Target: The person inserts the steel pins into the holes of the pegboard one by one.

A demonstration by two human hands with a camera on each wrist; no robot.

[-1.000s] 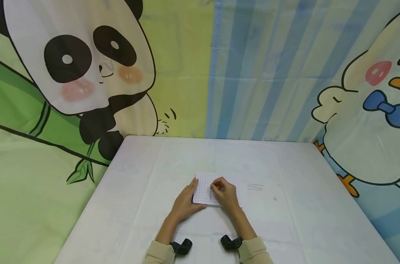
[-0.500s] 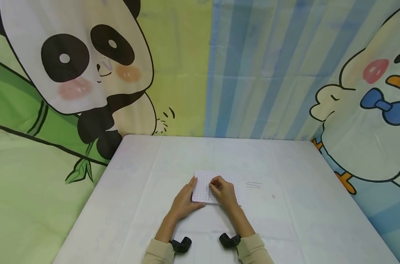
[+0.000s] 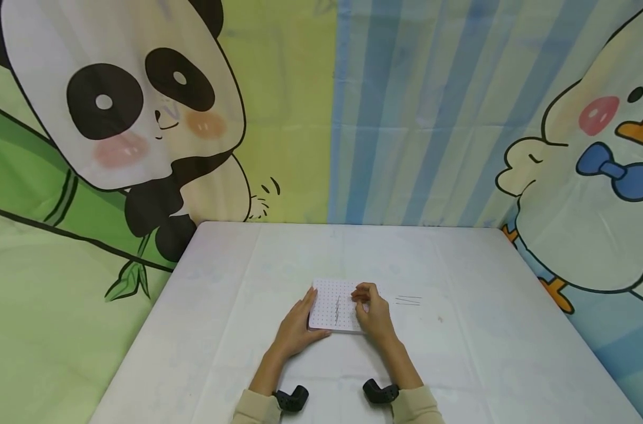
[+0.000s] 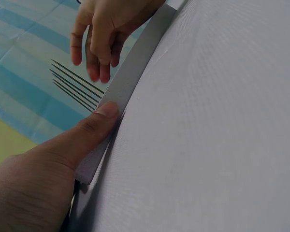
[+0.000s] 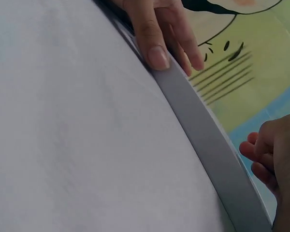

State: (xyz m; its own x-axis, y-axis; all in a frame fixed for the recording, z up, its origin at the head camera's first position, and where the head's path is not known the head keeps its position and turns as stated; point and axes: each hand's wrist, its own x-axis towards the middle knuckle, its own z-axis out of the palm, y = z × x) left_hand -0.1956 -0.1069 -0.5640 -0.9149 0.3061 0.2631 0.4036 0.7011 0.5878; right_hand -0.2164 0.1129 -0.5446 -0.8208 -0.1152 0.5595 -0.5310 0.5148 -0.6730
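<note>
White and printed with rows of small dots, the pegboard [image 3: 324,297] lies flat on the table [image 3: 247,353] in the head view. A row of thin dark sticks [image 3: 337,310] stands in it, slightly toward nine o'clock from its middle. Three loose sticks [image 3: 408,300] lie at the board's three o'clock, apart from it; I take the standing row as the part done and these three as what is left. The left hand [image 3: 295,330] spreads wide round the board's eight o'clock corner, fingers along the side, thumb at the near edge. Toward the board's three o'clock part hovers the right hand [image 3: 373,312], fingers bent and fairly narrow, too small here to tell what they hold.

From the left wrist, about five sticks rise side by side, leaning in the frame toward ten o'clock. The left thumb rests against the board's near side; toward eleven o'clock the right hand's fingers dangle loosely, with no stick visible among them.

From the right wrist, the right hand sits near four o'clock, fingers softly curled, seemingly empty. Toward twelve, the left thumb touches the board's edge, and the row stands between both hands.
</note>
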